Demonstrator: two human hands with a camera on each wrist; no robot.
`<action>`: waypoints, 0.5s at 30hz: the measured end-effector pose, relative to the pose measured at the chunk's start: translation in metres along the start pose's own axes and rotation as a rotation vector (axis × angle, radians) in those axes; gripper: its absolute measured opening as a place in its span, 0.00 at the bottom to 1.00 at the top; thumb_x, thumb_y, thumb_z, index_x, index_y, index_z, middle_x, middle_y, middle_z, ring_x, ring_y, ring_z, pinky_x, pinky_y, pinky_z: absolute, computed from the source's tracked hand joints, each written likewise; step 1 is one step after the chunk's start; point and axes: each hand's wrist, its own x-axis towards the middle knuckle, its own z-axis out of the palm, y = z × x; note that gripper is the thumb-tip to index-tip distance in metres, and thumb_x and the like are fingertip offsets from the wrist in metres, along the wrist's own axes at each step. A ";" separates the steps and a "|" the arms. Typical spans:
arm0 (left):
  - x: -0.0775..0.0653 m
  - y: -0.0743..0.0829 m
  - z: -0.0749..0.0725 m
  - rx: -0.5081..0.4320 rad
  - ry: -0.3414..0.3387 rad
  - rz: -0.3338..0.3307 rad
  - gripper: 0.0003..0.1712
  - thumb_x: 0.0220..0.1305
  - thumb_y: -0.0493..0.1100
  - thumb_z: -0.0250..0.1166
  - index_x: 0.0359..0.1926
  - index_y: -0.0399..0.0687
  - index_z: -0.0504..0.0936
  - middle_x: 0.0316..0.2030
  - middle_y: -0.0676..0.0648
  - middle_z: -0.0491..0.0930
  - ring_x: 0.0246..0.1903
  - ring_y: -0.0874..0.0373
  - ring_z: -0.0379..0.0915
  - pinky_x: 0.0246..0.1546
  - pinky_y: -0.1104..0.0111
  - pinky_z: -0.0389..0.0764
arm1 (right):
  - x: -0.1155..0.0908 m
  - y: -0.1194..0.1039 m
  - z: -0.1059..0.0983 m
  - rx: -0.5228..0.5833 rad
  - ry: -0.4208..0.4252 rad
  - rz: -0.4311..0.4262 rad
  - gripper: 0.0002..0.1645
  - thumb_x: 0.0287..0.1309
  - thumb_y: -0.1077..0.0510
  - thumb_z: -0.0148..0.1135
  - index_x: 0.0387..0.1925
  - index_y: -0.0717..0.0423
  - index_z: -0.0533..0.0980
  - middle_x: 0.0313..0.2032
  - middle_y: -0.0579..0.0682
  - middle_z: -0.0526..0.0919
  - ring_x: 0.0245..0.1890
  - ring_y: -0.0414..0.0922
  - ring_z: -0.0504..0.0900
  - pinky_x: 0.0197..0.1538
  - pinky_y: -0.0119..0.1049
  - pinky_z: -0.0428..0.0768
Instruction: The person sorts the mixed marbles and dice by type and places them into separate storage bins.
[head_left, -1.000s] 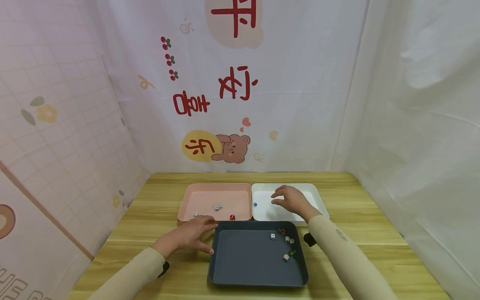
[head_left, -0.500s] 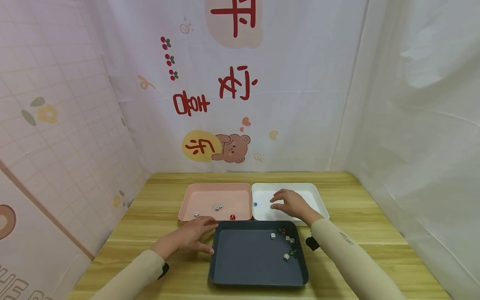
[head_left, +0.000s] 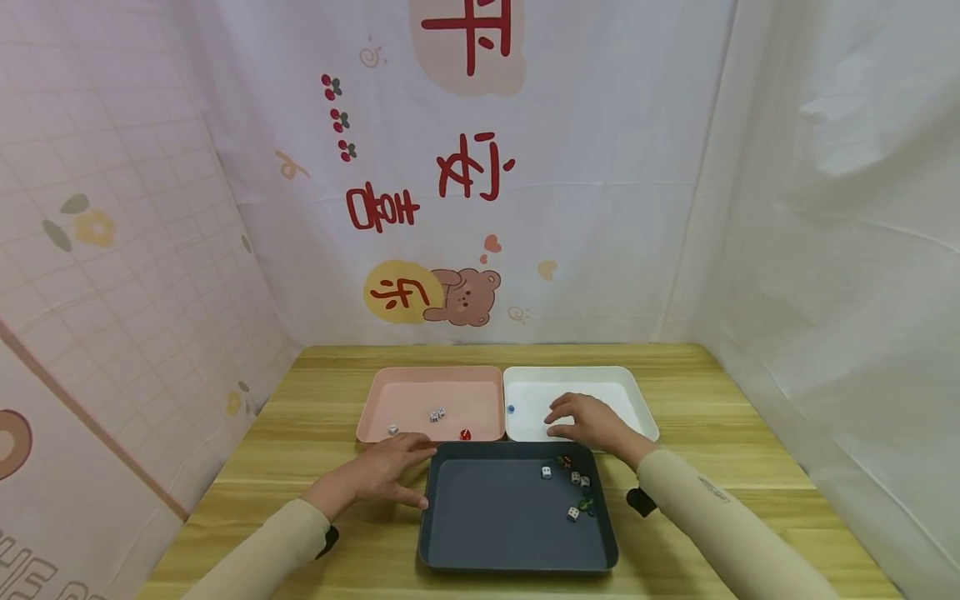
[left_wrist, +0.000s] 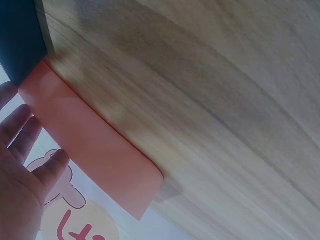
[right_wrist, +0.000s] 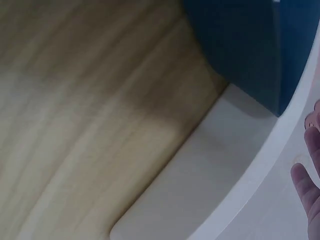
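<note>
With the left hand (head_left: 375, 475), fingers spread, at the dark grey tray (head_left: 502, 529) in the frame's lower centre, the right hand (head_left: 596, 423), fingers parted over the white tray (head_left: 622, 387), should probably pinch the white dice (head_left: 573, 514) at the grey tray's right singly.

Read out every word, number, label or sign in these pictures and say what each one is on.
"平": red, sideways, cut off at the top, on the back curtain.
"安": red, sideways, same curtain.
"喜": red, sideways, same curtain.
"乐": red, sideways, on the yellow circle printed there.
"HE": outlined, on the left curtain; neighbouring letters are cut off.
Too small or blurred: the mark on the right sleeve and most markings on the dice.
</note>
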 end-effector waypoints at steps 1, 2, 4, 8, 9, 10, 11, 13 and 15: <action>0.000 0.000 0.000 -0.001 0.002 0.004 0.50 0.47 0.72 0.59 0.64 0.46 0.64 0.62 0.43 0.59 0.60 0.50 0.55 0.56 0.53 0.61 | -0.002 -0.001 0.001 -0.007 -0.005 -0.012 0.16 0.52 0.45 0.63 0.38 0.50 0.83 0.46 0.50 0.77 0.44 0.48 0.76 0.45 0.46 0.74; 0.000 0.000 0.000 -0.001 0.003 0.007 0.50 0.47 0.72 0.59 0.64 0.46 0.64 0.62 0.43 0.59 0.60 0.50 0.55 0.56 0.53 0.61 | -0.003 -0.001 0.001 -0.013 -0.012 -0.020 0.17 0.52 0.44 0.62 0.38 0.49 0.83 0.46 0.51 0.77 0.44 0.48 0.76 0.44 0.46 0.74; 0.000 0.000 0.000 -0.001 0.005 0.008 0.50 0.46 0.72 0.59 0.64 0.46 0.64 0.62 0.43 0.59 0.60 0.50 0.55 0.56 0.54 0.61 | -0.006 -0.004 0.003 -0.027 -0.020 -0.031 0.16 0.51 0.44 0.62 0.37 0.48 0.83 0.46 0.50 0.77 0.44 0.47 0.76 0.44 0.45 0.74; 0.000 0.000 -0.001 -0.001 0.001 0.001 0.50 0.46 0.72 0.59 0.64 0.47 0.64 0.62 0.45 0.58 0.61 0.50 0.54 0.56 0.54 0.61 | -0.013 -0.007 0.007 -0.069 -0.042 -0.041 0.14 0.51 0.43 0.63 0.36 0.44 0.83 0.46 0.49 0.77 0.45 0.45 0.75 0.43 0.43 0.75; 0.000 0.000 -0.001 0.001 0.000 0.000 0.50 0.46 0.72 0.59 0.64 0.47 0.64 0.62 0.45 0.58 0.61 0.50 0.54 0.56 0.54 0.61 | -0.015 -0.008 0.008 -0.078 -0.048 -0.047 0.14 0.51 0.43 0.63 0.36 0.43 0.83 0.47 0.49 0.77 0.45 0.45 0.75 0.42 0.42 0.75; 0.000 0.000 -0.001 0.001 -0.001 0.000 0.50 0.46 0.72 0.59 0.64 0.47 0.64 0.62 0.45 0.58 0.61 0.50 0.54 0.56 0.54 0.61 | -0.017 -0.009 0.008 -0.082 -0.054 -0.049 0.13 0.50 0.43 0.63 0.36 0.43 0.83 0.47 0.50 0.77 0.45 0.46 0.75 0.42 0.42 0.75; 0.000 0.000 -0.001 0.001 -0.001 0.000 0.50 0.46 0.72 0.59 0.64 0.47 0.64 0.62 0.45 0.58 0.61 0.50 0.54 0.56 0.54 0.61 | -0.020 -0.009 0.010 -0.089 -0.061 -0.050 0.13 0.50 0.43 0.63 0.36 0.42 0.83 0.47 0.50 0.76 0.45 0.46 0.75 0.41 0.42 0.75; 0.000 0.000 0.000 -0.002 0.000 0.004 0.50 0.46 0.72 0.59 0.64 0.47 0.64 0.62 0.44 0.58 0.61 0.50 0.54 0.56 0.53 0.61 | -0.024 -0.009 0.013 -0.099 -0.071 -0.043 0.13 0.50 0.43 0.63 0.36 0.42 0.83 0.49 0.50 0.75 0.47 0.47 0.74 0.42 0.43 0.75; 0.000 0.000 0.000 -0.008 -0.003 0.002 0.50 0.46 0.72 0.60 0.64 0.47 0.64 0.62 0.43 0.59 0.61 0.50 0.54 0.57 0.53 0.60 | -0.028 -0.008 0.018 -0.115 -0.072 -0.027 0.13 0.49 0.42 0.63 0.35 0.41 0.83 0.50 0.50 0.75 0.48 0.47 0.73 0.44 0.43 0.74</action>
